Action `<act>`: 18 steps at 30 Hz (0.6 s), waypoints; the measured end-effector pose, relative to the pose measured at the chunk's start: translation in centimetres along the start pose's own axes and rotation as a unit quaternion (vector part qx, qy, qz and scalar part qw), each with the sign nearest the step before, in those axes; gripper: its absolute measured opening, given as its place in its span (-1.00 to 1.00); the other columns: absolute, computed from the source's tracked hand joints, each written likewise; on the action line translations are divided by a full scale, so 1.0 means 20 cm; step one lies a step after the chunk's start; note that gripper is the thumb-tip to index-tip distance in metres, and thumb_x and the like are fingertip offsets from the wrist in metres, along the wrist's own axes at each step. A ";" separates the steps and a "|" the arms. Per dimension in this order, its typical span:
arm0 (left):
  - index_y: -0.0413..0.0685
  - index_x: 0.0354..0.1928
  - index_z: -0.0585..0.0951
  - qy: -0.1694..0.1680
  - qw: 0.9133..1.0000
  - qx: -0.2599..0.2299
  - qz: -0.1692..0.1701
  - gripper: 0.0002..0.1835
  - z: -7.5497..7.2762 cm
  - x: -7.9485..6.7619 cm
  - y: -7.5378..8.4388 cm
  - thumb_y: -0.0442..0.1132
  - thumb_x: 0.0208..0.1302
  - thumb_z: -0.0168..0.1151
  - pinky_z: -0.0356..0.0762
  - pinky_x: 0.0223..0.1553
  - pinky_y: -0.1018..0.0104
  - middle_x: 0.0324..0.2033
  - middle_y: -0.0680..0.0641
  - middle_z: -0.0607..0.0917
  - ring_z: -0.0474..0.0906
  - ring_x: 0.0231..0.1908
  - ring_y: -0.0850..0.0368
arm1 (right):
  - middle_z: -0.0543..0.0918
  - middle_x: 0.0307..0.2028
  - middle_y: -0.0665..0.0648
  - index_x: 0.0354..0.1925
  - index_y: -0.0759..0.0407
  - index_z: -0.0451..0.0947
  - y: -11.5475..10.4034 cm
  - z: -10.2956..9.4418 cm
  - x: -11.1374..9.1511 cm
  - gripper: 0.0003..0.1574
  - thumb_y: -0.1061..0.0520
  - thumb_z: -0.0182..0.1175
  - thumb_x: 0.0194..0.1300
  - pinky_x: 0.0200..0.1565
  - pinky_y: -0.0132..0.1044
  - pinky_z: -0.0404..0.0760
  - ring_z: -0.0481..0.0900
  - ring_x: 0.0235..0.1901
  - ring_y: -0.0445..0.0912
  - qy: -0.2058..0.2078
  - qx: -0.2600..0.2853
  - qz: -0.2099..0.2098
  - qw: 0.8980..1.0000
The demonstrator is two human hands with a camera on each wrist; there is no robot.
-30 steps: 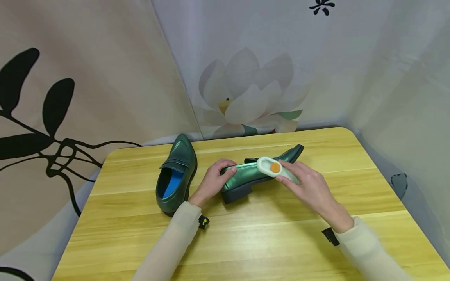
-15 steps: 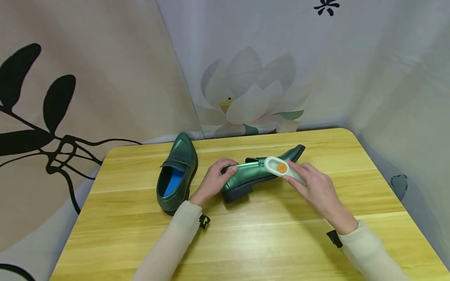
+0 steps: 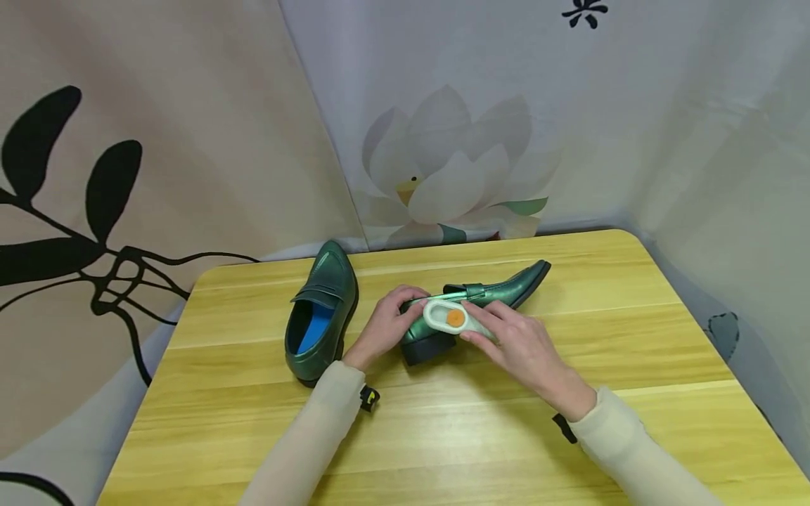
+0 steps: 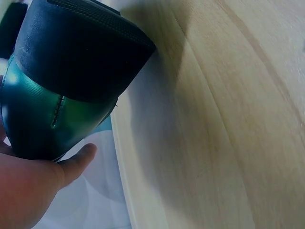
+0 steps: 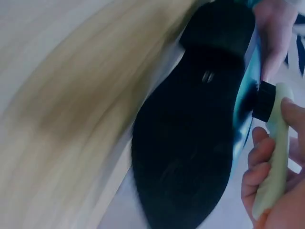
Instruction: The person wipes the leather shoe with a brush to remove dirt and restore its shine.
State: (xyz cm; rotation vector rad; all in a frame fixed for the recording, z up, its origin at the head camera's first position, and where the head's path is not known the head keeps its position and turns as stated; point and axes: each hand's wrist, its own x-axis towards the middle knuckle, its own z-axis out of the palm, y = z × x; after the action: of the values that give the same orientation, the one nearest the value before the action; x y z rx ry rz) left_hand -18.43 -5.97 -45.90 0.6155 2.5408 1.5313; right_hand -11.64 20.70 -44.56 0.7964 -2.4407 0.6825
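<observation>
A shiny green loafer is tipped on its side mid-table, toe towards the back right. My left hand grips its heel end, thumb along the collar; the left wrist view shows the dark heel block close up. In my right hand is a pale shoe brush with an orange round spot, held over the loafer's side near the heel. The right wrist view shows its black head right at the shoe's green side, with fingers curled round the handle. The loafer's dark sole faces that camera.
The matching green loafer, blue inside, stands upright to the left, close to my left wrist. Everything rests on a yellow wooden table. Behind the table hangs a printed curtain with leaf and flower designs.
My right hand has moved the shoe brush slightly towards the toe, then back left along the loafer's side to near the heel. The left hand keeps its grip in the same place.
</observation>
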 end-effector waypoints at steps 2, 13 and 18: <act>-0.13 0.04 0.71 -0.004 1.000 -0.001 -0.001 -0.73 -0.01 0.00 -0.01 -0.11 0.57 0.17 0.38 0.33 -0.08 0.13 -0.10 0.65 0.52 0.22 -0.06 | 0.64 -0.26 0.11 0.26 0.20 0.64 0.04 -0.03 -0.03 -0.37 -0.06 0.42 0.34 -0.54 -0.32 0.46 0.45 -0.51 -0.18 0.011 -0.006 0.019 1.000; -0.14 0.01 0.72 0.000 1.000 0.006 0.003 -0.73 -0.01 0.00 -0.01 -0.11 0.57 0.18 0.37 0.34 -0.06 0.13 -0.10 0.65 0.52 0.22 -0.06 | 0.66 -0.25 0.11 0.25 0.23 0.64 0.06 -0.02 -0.05 -0.20 -0.36 -0.04 0.54 -0.50 -0.29 0.54 0.51 -0.48 -0.16 0.013 0.000 -0.041 0.999; -0.13 0.00 0.72 -0.002 1.000 0.005 0.003 -0.73 0.00 0.00 0.00 -0.10 0.56 0.19 0.38 0.33 -0.07 0.13 -0.09 0.66 0.52 0.22 -0.06 | 0.63 -0.22 0.00 0.29 0.13 0.63 -0.01 0.04 -0.02 -0.21 -0.37 -0.11 0.55 -0.42 -0.32 0.57 0.54 -0.42 -0.22 -0.046 0.009 -0.094 0.994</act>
State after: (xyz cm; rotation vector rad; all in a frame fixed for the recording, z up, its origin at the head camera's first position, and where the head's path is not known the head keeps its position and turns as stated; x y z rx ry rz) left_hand -18.52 -6.08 -45.94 0.6280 2.5478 1.5177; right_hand -11.42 20.16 -45.40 1.0703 -2.4037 0.6091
